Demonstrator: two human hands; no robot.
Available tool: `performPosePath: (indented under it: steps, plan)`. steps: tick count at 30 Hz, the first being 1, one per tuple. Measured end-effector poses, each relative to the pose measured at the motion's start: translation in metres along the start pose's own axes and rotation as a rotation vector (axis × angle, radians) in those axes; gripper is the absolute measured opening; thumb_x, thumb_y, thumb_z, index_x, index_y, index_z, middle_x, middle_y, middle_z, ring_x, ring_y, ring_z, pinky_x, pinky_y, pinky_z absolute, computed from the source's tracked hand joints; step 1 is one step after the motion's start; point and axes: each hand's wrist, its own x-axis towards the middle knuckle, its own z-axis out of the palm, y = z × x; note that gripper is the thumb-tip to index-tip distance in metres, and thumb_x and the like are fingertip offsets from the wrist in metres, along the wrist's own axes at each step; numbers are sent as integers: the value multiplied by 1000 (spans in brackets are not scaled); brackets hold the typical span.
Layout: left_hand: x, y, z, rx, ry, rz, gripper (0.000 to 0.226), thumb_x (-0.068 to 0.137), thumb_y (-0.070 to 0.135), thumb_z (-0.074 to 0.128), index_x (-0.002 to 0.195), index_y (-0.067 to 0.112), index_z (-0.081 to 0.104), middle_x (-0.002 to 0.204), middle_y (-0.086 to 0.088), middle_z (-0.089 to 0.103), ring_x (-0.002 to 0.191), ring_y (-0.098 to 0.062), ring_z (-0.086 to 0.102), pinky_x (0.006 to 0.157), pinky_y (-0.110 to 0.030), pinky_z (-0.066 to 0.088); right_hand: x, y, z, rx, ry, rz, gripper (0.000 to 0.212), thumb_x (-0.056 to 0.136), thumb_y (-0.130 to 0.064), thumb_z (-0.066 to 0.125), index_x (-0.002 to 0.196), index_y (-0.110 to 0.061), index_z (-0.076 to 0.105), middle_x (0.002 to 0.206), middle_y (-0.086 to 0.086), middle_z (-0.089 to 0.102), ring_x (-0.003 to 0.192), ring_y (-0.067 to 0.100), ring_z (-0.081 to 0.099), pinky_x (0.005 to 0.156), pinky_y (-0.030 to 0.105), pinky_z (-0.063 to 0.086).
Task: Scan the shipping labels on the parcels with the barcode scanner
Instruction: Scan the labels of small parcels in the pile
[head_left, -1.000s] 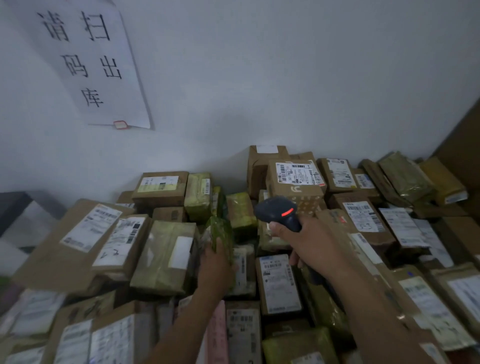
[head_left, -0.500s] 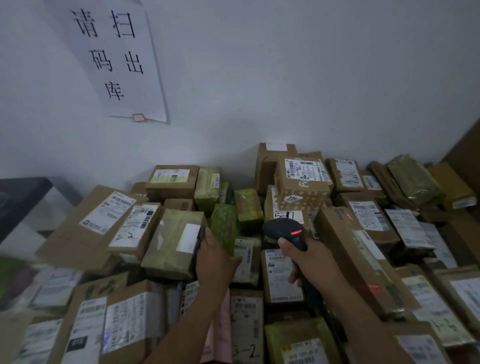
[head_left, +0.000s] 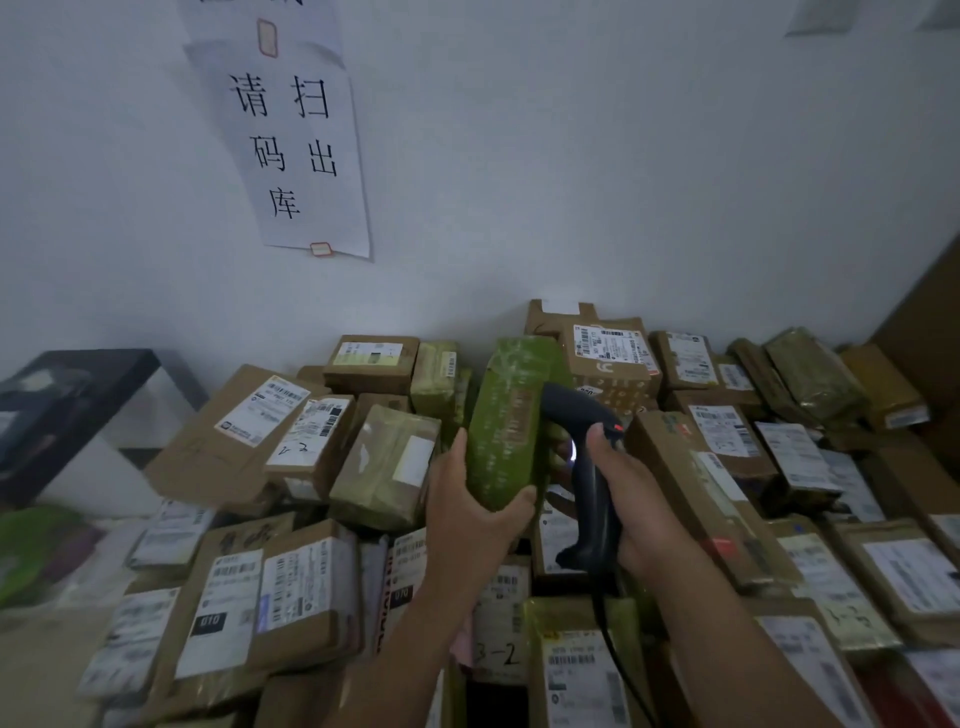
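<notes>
My left hand (head_left: 475, 512) grips the lower end of a long green taped parcel (head_left: 511, 421) and holds it upright above the pile. No label shows on the side facing me. My right hand (head_left: 636, 501) is wrapped round the handle of a dark barcode scanner (head_left: 584, 452). The scanner's head sits close beside the green parcel's right side, a red light glows on its top and a white light shows near the trigger. Its cable (head_left: 621, 660) runs down towards me.
Several brown and green parcels with white labels are heaped all around, among them a tall box (head_left: 610, 358) behind the scanner and a flat one (head_left: 244, 431) at the left. A paper sign (head_left: 296, 150) hangs on the white wall. A dark table (head_left: 78, 384) stands far left.
My left hand has lifted the green parcel out of the pile and stood it upright. My right hand has brought the scanner up close beside it.
</notes>
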Motion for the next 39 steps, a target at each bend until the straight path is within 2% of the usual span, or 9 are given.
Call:
performPosePath:
  steps: [5,8,10,15,20,24,29,34,39]
  plan:
    - [-4,0,-13,-274,-88,-33,32,95,39,61,125,47,57,125,9,61,116,-11,58,99,-33,51,-25,3,-11,207,5,63,50,87,-52,55,114,-12,68,105,18,74,93,35,72,82,46,55]
    - [-2,-6,-16,-211,-174,-80,82,63,80,69,136,48,49,139,7,49,128,-17,50,106,-47,45,-37,7,-14,211,-25,56,61,82,-55,54,121,-10,66,115,20,70,98,37,70,83,46,56]
    - [-5,-5,-19,-399,-298,-266,122,38,82,80,143,34,41,137,2,55,122,-23,57,102,-49,49,-43,8,-19,216,-28,50,61,80,-59,55,116,-11,68,112,19,72,95,36,71,83,46,55]
    - [-19,-9,-17,-852,-397,-483,65,70,29,77,131,18,57,118,-11,71,109,-33,68,94,-51,53,-55,2,-19,69,-73,-4,68,70,-67,73,118,-19,71,125,20,66,115,41,63,106,59,42]
    - [-23,-13,-19,-1050,-420,-489,72,72,8,71,135,37,51,123,-13,68,114,-39,63,92,-58,51,-64,-11,-19,-15,-45,-8,50,84,-49,63,122,-17,63,118,19,69,111,40,65,103,58,45]
    - [-19,-12,-22,-965,-290,-443,82,63,10,80,135,34,51,119,-10,71,106,-38,68,85,-58,55,-74,-20,-15,-275,31,-93,29,91,-39,63,106,-15,66,89,6,77,79,26,74,75,43,60]
    - [1,-19,-59,-549,-153,-284,99,70,5,83,146,45,34,121,-1,68,98,-26,71,72,-43,62,-88,-30,-21,-742,68,-217,27,94,-39,61,92,-12,64,60,-5,69,44,12,57,43,23,48]
    - [26,-24,-100,-174,-161,-219,103,65,14,90,148,43,36,142,-3,52,124,-28,54,96,-53,53,-91,-25,-17,-1010,-30,-175,14,90,-43,65,95,-30,60,76,1,72,48,9,59,46,20,47]
    - [38,-15,-123,-19,-247,-134,95,69,14,88,146,43,40,144,1,47,122,-25,52,100,-47,49,-91,-18,-10,-1204,-127,-156,21,89,-46,66,98,-28,59,87,-1,70,51,0,56,48,15,41]
